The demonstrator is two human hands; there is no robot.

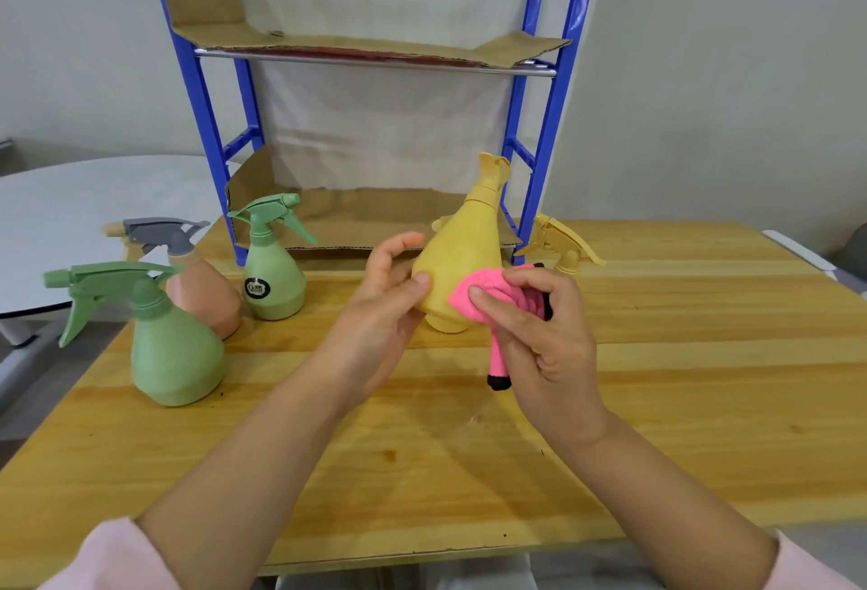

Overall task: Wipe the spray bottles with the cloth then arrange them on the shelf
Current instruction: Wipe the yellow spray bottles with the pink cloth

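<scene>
My left hand (384, 303) holds a yellow spray bottle (462, 256) by its left side, tilted above the wooden table (657, 378). Against the bottle's lower right side my right hand (539, 331) presses a pink cloth (483, 294) with black trim. A second yellow spray bottle (565, 251) stands behind my right hand, mostly hidden. On the left stand two green bottles (173, 336) (272, 270) and a pink bottle with a grey trigger (197, 275). The blue shelf (539, 144) stands at the table's back, its boards lined with cardboard.
A white round table (70, 223) sits beyond the wooden table's left edge. The shelf's lower cardboard level (375, 219) lies just behind the held bottle; the upper level (375, 50) holds no bottles. A grey wall is behind.
</scene>
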